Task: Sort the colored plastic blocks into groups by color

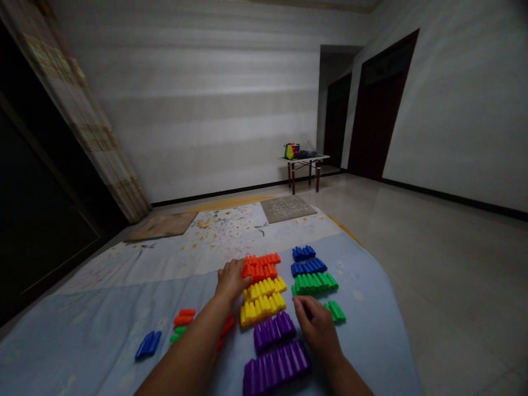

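My left hand (231, 279) is at the left end of the orange plastic cylinders (259, 271), its thumb and fingers closed on that end of the two rows. Below these lie yellow cylinders (263, 308), then purple cylinders (277, 366), side by side in rows. My right hand (318, 328) is curled with its fingertips together, just under the left end of a row of green cylinders (315, 283). Whatever it may pinch is hidden. A few more green cylinders (337, 312) lie right beside its knuckles. Blue cylinders (308, 267) form two rows beyond the green ones.
Left of my left forearm lie loose blue cylinders (147, 345) and orange cylinders (185, 316), some partly covered by the arm. All rest on a pale blue flowered cloth (363, 341). Two mats (287, 209) lie farther off. A small table (305, 158) with a colourful bag stands by the wall.
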`<state>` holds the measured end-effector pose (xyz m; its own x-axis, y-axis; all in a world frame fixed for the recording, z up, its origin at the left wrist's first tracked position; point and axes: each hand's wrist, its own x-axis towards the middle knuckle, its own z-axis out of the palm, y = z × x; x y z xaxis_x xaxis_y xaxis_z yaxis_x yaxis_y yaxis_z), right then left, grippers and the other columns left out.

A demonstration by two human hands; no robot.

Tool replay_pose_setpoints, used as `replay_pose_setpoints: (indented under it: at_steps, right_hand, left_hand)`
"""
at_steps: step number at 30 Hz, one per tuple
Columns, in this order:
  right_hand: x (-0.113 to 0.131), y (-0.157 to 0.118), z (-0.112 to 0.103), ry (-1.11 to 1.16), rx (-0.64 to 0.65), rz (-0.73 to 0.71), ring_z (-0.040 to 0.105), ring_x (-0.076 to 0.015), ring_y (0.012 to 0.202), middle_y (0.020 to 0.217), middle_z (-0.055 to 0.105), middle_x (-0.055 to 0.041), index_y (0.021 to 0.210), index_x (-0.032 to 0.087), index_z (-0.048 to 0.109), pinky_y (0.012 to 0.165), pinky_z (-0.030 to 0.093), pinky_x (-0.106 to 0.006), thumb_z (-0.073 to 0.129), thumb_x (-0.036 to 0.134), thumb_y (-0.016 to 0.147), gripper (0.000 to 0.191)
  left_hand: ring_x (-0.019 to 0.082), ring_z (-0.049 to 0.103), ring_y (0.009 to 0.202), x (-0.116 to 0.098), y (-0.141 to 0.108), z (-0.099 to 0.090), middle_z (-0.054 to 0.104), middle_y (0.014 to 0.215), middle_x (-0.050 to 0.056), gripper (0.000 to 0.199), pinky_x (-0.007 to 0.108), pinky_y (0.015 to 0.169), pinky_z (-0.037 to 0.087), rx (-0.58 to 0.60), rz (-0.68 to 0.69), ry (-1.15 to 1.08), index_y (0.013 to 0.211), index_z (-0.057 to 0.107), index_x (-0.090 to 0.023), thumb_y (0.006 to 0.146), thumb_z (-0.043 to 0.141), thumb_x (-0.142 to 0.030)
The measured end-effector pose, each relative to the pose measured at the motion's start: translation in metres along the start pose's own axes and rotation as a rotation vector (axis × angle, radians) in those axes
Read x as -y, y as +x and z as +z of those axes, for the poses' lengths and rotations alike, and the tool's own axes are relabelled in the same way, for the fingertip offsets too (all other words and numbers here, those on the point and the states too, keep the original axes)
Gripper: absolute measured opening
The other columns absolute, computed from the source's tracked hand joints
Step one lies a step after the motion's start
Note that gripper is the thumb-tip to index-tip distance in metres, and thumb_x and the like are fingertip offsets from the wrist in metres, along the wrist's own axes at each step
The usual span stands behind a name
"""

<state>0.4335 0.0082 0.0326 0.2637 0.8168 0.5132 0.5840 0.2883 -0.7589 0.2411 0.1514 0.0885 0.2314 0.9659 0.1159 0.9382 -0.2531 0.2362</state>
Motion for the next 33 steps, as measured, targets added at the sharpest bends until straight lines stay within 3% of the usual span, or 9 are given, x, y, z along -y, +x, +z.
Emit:
replay_pose_setpoints:
  at_steps: [3,8,14,23,27,33]
  right_hand:
    - [0.001,0.0,-0.002,-0.011,0.001,0.006,0.063,-0.0165,0.073,0.079,0.067,-0.0059,0.083,0.018,0.064,0.067,0.047,-0.025,0.043,0.031,0.089,0.026]
    - [-0.001,-0.001,-0.003,-0.02,0.012,0.026,0.063,-0.0174,0.073,0.081,0.067,-0.0068,0.083,0.017,0.065,0.068,0.047,-0.026,0.044,0.035,0.088,0.028]
    - [-0.005,-0.001,-0.001,0.005,0.015,0.018,0.062,-0.0171,0.073,0.081,0.067,-0.007,0.084,0.017,0.065,0.068,0.047,-0.027,0.044,0.038,0.087,0.029]
    - [-0.002,-0.002,0.0,-0.022,-0.026,-0.028,0.062,-0.0178,0.072,0.081,0.068,-0.0083,0.084,0.016,0.065,0.067,0.047,-0.027,0.043,0.04,0.087,0.033]
    - [0.004,0.0,-0.007,-0.035,-0.051,-0.058,0.062,-0.0184,0.076,0.083,0.068,-0.009,0.086,0.015,0.065,0.071,0.048,-0.029,0.043,0.04,0.087,0.033]
    - [0.022,0.021,-0.021,-0.066,-0.073,-0.104,0.061,-0.0165,0.067,0.076,0.067,-0.007,0.083,0.016,0.065,0.065,0.047,-0.027,0.043,0.041,0.087,0.034]
  left_hand:
    - [0.023,0.044,0.117,0.015,-0.013,-0.012,0.053,0.125,0.009,0.046,0.04,0.096,0.031,-0.068,-0.028,-0.053,0.121,0.049,-0.022,0.078,0.049,-0.038]
    - [0.02,0.052,0.109,0.058,-0.053,-0.033,0.059,0.116,0.007,0.04,0.037,0.092,0.037,-0.142,-0.116,-0.12,0.11,0.057,-0.02,0.083,0.039,-0.043]
    - [0.02,0.058,0.099,0.086,-0.103,-0.031,0.066,0.101,0.005,0.033,0.035,0.089,0.04,-0.103,-0.119,-0.169,0.095,0.064,-0.021,0.079,0.043,-0.04]
    - [0.023,0.053,0.105,0.099,-0.134,-0.022,0.064,0.107,0.008,0.034,0.038,0.09,0.038,-0.117,-0.046,-0.169,0.1,0.062,-0.021,0.079,0.041,-0.039]
    - [0.024,0.049,0.11,0.093,-0.142,-0.019,0.06,0.114,0.008,0.034,0.041,0.092,0.035,-0.063,0.011,-0.111,0.105,0.06,-0.021,0.078,0.042,-0.031]
    - [0.021,0.045,0.115,0.082,-0.141,-0.025,0.056,0.118,0.007,0.036,0.038,0.095,0.029,0.033,0.04,-0.027,0.11,0.058,-0.024,0.076,0.045,-0.022]
